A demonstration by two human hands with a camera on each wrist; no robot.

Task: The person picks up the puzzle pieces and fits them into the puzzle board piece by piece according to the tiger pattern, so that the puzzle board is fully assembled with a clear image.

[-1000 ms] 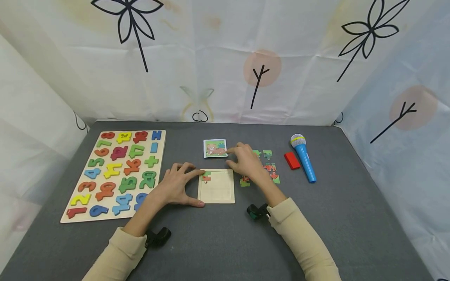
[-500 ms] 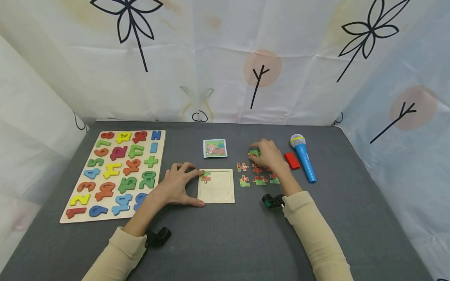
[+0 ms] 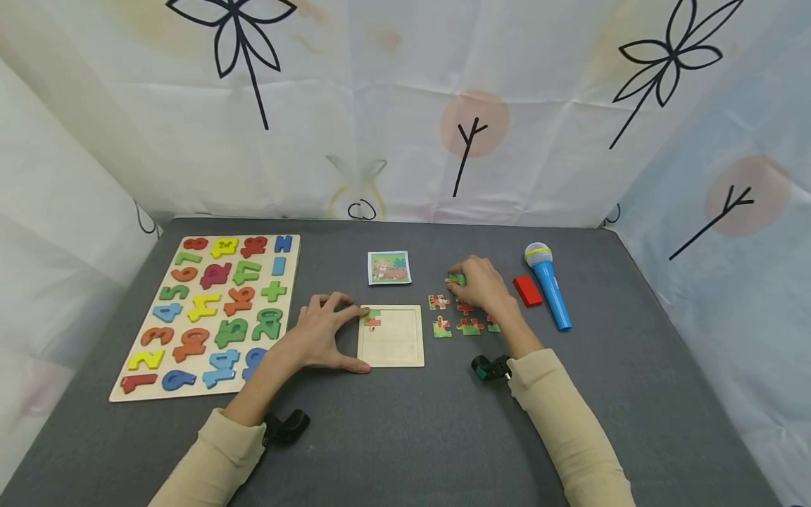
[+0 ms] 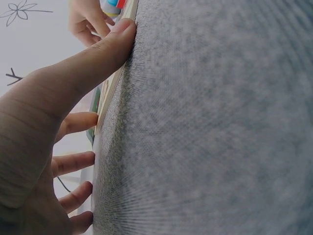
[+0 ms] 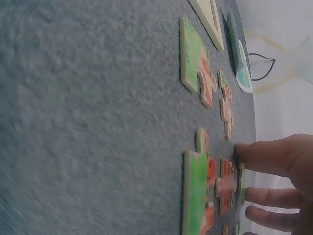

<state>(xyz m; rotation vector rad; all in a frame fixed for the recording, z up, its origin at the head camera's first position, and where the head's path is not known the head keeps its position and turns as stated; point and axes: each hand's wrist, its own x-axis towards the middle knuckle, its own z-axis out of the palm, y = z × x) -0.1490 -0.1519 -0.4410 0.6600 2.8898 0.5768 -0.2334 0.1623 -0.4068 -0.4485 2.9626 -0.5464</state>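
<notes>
My left hand (image 3: 319, 336) rests on the table with its fingers spread. Its index finger and thumb touch the upper-left and lower-left corners of a square wooden puzzle tray (image 3: 395, 345). One green-and-red puzzle piece (image 3: 372, 319) lies in the tray's upper-left corner. To the right, my right hand (image 3: 481, 285) pinches a green puzzle piece (image 3: 456, 279) at the back of a group of loose pieces. In the right wrist view, thumb and fingers reach to that piece's edge (image 5: 242, 178), while other pieces (image 5: 194, 61) lie nearer the camera. Some pieces are partly hidden under the right hand.
A small picture card (image 3: 389, 269) lies behind the tray. A number puzzle board (image 3: 212, 299) fills the left side. A red block (image 3: 528, 290) and a blue toy microphone (image 3: 550, 287) lie right of my right hand. White printed cloth (image 3: 405, 141) surrounds the table.
My right hand has moved right, from the picture card's edge to the loose pieces, and now has a green puzzle piece between its fingers. The left hand has stayed at the tray.
</notes>
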